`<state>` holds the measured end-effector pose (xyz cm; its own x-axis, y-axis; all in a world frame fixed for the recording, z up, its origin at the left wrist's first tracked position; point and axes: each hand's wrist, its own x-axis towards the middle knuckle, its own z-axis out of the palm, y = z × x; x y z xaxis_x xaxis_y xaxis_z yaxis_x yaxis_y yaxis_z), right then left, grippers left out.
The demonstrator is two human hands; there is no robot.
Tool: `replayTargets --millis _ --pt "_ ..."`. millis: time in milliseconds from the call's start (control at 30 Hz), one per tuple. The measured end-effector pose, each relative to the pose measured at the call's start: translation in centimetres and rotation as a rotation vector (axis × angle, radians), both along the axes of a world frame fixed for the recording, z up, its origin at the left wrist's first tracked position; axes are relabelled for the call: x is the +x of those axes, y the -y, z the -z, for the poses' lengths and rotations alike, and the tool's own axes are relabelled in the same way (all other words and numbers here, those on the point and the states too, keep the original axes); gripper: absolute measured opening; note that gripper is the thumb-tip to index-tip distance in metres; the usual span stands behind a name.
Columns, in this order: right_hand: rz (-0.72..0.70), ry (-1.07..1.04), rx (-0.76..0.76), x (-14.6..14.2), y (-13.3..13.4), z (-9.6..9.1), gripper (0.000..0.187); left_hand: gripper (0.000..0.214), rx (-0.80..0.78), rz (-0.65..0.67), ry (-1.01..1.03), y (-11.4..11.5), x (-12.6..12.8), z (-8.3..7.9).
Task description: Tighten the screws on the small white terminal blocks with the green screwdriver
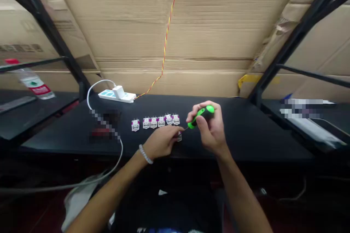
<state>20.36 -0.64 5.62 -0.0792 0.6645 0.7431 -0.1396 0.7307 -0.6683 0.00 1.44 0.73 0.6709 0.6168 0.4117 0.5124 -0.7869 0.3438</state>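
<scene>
The right hand [207,131] is closed around a stubby green-and-black rubber-handled screwdriver [201,115], with the fingers wrapped over the handle and the thumb along its near side, and the thin shaft points left and down. The left hand [160,142] reaches in from the near left, its fingertips [175,132] curled down onto a small white plastic module with magenta marks [179,137]. They seem to pinch it, though the fingers hide too much to be sure. The shaft tip sits just beside those fingertips (a short, choked grip like this favours fine control, and a firmly braced left hand keeps the small part from skating on the smooth surface). A beaded bracelet [145,154] circles the left wrist. Just left and farther off, six similar modules [161,121] stand in a loose row on a black tabletop [232,134]. Beyond them lie a white-and-blue power strip [116,95] with a white cable [90,98] and, on the far wall of corrugated cardboard [175,18], a twisted red-and-yellow wire [165,40].
</scene>
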Motion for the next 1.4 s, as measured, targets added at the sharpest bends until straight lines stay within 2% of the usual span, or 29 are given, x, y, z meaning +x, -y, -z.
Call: replayTargets --millis 133,300,567,667,867,1100,1400 --pt "0.022 0.042 -0.004 -0.12 -0.18 0.31 0.022 0.039 0.008 -0.024 -0.005 0.20 0.34 0.06" --pt "-0.019 0.035 -0.005 -0.23 -0.15 0.35 0.021 0.044 0.003 -0.045 -0.025 0.34 0.52 -0.07" --pt "-0.008 0.076 0.003 -0.07 0.02 0.21 0.022 0.042 0.004 -0.029 0.015 0.45 0.76 -0.09" --pt "0.016 0.097 -0.001 0.00 -0.03 0.22 0.022 0.036 -0.002 -0.022 0.024 0.34 0.79 0.16" --pt "0.023 0.081 0.000 0.22 -0.41 0.43 0.022 0.012 -0.027 -0.015 0.108 -0.24 0.72 0.71" --pt "0.051 0.091 -0.004 0.42 -0.60 0.40 0.021 0.011 -0.056 0.005 0.159 -0.27 0.79 0.66" --pt "0.032 0.055 0.030 0.16 -0.37 0.49 0.023 0.010 -0.109 -0.040 0.166 -0.28 0.79 0.53"
